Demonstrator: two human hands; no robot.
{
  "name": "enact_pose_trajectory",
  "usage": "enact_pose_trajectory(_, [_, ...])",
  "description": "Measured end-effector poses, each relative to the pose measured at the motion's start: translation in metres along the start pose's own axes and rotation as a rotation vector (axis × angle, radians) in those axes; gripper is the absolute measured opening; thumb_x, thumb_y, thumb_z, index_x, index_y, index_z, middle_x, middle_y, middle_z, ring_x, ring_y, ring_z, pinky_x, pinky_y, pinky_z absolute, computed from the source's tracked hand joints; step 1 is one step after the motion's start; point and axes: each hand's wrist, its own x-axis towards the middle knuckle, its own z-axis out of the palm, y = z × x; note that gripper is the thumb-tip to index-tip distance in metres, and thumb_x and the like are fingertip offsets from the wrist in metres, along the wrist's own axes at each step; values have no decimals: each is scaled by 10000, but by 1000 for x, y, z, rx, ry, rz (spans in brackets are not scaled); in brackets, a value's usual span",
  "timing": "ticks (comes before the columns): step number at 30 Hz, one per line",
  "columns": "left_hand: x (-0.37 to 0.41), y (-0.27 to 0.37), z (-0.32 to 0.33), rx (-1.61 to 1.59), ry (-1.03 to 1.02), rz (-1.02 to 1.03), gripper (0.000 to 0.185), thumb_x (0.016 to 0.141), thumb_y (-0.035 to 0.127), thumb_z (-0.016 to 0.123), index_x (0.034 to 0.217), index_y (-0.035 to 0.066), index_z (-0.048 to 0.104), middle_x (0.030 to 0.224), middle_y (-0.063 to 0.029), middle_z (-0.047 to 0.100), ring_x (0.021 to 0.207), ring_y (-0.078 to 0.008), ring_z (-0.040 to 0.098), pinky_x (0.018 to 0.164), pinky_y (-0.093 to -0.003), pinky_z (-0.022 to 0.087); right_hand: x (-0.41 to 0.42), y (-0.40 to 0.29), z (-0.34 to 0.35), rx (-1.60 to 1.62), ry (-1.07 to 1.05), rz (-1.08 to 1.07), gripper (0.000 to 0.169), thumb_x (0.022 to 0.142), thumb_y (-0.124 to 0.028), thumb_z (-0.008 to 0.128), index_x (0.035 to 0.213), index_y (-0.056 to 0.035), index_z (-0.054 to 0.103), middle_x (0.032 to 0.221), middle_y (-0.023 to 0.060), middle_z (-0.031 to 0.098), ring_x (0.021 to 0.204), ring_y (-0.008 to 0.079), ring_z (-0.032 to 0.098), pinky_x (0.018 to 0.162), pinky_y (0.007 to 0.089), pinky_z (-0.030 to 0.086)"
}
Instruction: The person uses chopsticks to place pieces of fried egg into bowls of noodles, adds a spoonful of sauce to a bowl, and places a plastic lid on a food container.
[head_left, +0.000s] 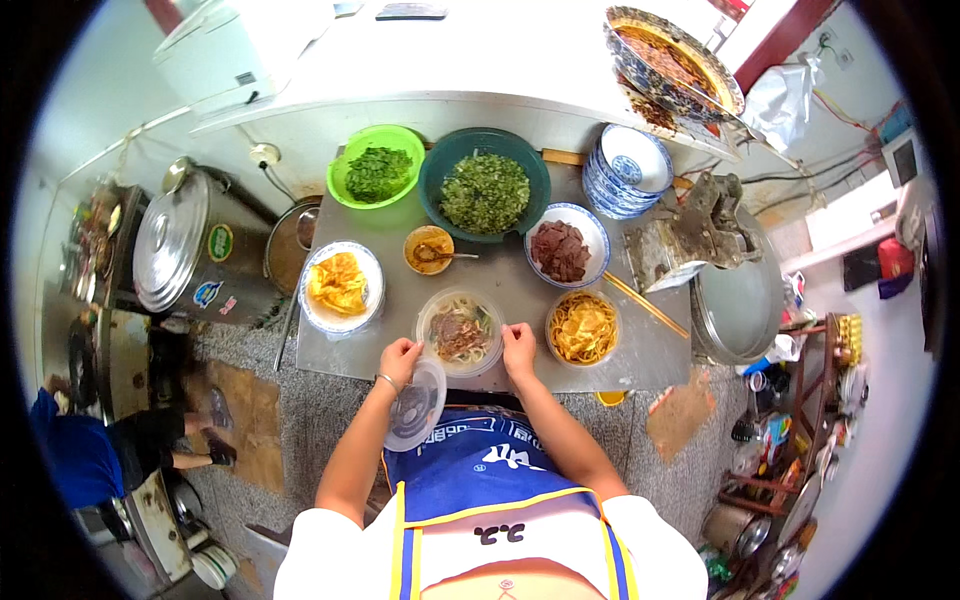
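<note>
A clear plastic bowl of noodles topped with brown minced sauce stands at the table's front edge. My left hand is at its left side, gripping a translucent plastic lid that hangs tilted over the edge in front of my apron. On the opposite side, the fingers of my right hand pinch the bowl's rim. To the right stands a second plastic bowl of noodles, topped with a yellow fried egg. Folded fried eggs lie in a blue-rimmed bowl on the left.
Behind are a green basket of chopped greens, a dark green basin, a sauce tub with spoon, a bowl of sliced meat, chopsticks and stacked bowls. A metal pot stands left; a person is beyond.
</note>
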Motion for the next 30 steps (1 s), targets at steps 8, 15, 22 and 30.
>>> enact_pose_trajectory(8, [13, -2, -17, 38, -52, -70, 260, 816, 253, 578, 667, 44, 535, 473, 3, 450, 344, -90, 399, 327, -254, 322, -3, -1, 9, 40, 7, -5, 176, 782, -143, 598, 691, -15, 519, 633, 28, 527, 522, 84, 469, 457, 225, 383])
enact_pose_trajectory(15, [36, -38, -16, -11, -129, -26, 185, 838, 200, 533, 777, 29, 569, 677, 24, 531, 622, -49, 452, 577, -207, 384, -4, -23, 9, 196, -70, 367, 124, 798, -132, 568, 783, -22, 515, 620, 2, 499, 492, 88, 468, 407, 215, 402])
enact_pose_trajectory(22, [40, -19, -15, -3, -159, 153, 433, 798, 63, 502, 1217, 134, 415, 831, -27, 558, 603, -74, 468, 594, -233, 426, 10, -22, 14, -305, -134, -334, 305, 792, -85, 486, 1090, -19, 489, 1075, 154, 521, 984, 247, 513, 825, 361, 414])
enact_pose_trajectory(30, [47, 36, -18, 719, -327, 272, 744, 713, 63, 416, 1356, 347, 175, 772, -240, 565, 739, -390, 557, 721, -400, 439, 5, -82, 49, -800, -342, -693, 416, 833, -272, 436, 1213, -104, 421, 1276, 51, 395, 1218, 232, 321, 959, 504, 251])
